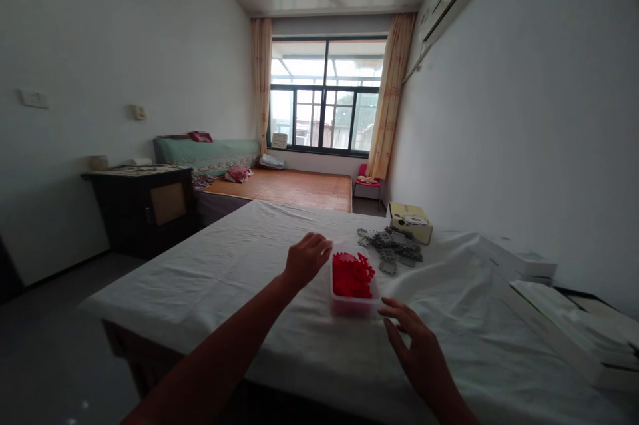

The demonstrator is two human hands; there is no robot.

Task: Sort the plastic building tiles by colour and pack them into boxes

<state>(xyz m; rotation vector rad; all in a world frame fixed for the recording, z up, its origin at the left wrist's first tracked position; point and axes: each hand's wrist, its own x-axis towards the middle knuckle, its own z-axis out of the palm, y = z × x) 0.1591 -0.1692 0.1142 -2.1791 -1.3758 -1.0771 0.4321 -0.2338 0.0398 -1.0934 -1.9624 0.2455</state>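
A clear plastic container [354,307] stands on the white-covered table, heaped with small red toothed plastic pieces [352,275]. My left hand [308,257] is at its upper left edge, fingers bent and drawn together; whether they hold a small thing or touch the rim is not clear. By the lower right corner is my right hand [407,332], its thumb and fingers apart with nothing between them. Just beyond the container lies a loose pile of grey toothed pieces [394,250].
A yellowish box [410,222] stands behind the grey pieces. White boxes [559,325] line the table's right side, near the wall. The white cloth [224,272] is wrinkled. Farther off are a bed [299,186], a dark cabinet [144,208] and a red chair [367,175].
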